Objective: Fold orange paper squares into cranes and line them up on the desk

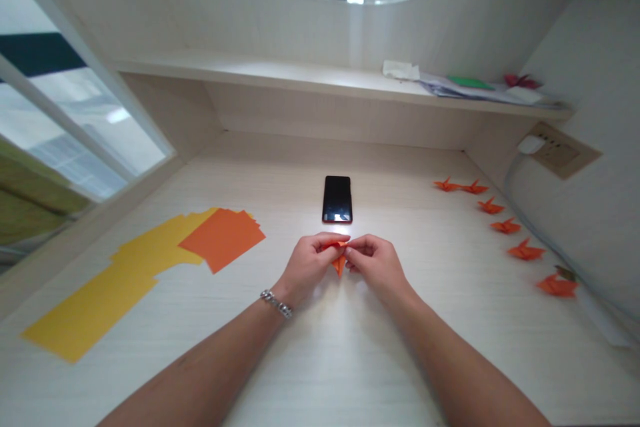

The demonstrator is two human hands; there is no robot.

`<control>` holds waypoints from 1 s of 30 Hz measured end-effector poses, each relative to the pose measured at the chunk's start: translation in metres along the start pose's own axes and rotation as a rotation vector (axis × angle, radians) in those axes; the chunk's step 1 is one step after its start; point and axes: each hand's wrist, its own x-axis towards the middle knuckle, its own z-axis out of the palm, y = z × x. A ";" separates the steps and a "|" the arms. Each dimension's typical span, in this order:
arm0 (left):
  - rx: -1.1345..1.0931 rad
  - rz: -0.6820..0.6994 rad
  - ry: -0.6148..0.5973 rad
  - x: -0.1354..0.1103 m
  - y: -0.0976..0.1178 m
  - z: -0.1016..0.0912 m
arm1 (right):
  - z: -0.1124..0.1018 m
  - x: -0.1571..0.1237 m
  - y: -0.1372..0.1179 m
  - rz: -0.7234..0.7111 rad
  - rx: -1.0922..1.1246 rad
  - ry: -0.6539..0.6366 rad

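Between my two hands is a small piece of folded orange paper (339,264), with one pointed end hanging down toward me. My left hand (311,260), a silver chain bracelet on its wrist, pinches the paper's left side between thumb and fingers. From the right, my right hand (375,259) grips the other side, its fingers curled. The fingers hide much of the fold. Just beyond my hands a black smartphone (337,199) lies flat on the pale desk (280,173).
Orange square sheets (223,239) and yellow sheets (100,303) lie fanned out at left. Several folded orange paper cranes (526,250) line the right side, near a grey cable (545,240) from the wall socket (565,150). A shelf (300,80) holding papers (460,88) spans the back.
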 end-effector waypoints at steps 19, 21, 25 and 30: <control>-0.130 -0.051 -0.024 -0.001 0.003 -0.002 | -0.005 0.002 -0.005 -0.026 -0.008 0.047; -0.102 -0.058 -0.039 -0.001 0.003 -0.002 | -0.005 0.001 -0.006 -0.037 0.012 0.020; -0.059 -0.029 -0.112 -0.004 0.006 -0.003 | -0.005 0.000 -0.009 -0.036 0.057 -0.045; -0.375 -0.080 -0.174 -0.004 0.011 -0.004 | -0.006 0.001 -0.012 0.014 0.155 0.027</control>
